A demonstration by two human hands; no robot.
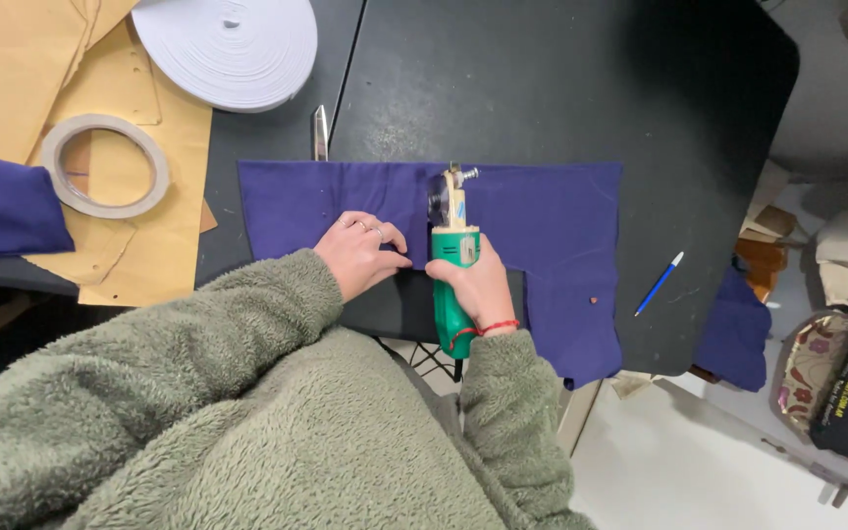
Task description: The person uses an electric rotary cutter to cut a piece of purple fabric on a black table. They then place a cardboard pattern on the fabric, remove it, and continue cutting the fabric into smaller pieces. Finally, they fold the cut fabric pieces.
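Ahead of our green rotary cutter (451, 265), the purple fabric (552, 221) lies flat and unobstructed up to its far edge. Our left hand (360, 252) sits just beside the cutter, crowding that side. Scissors (320, 132) lie at the fabric's top edge (left of the cutter's line). Right side: bare black table (561, 88), only a blue pen (660, 283) near the edge. Far left: tape ring (105, 165), white webbing roll (228, 44), paper patterns (12, 69).

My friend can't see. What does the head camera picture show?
A person's right hand holds a green electric fabric cutter on purple cloth, while the left hand presses the cloth flat on a black table.
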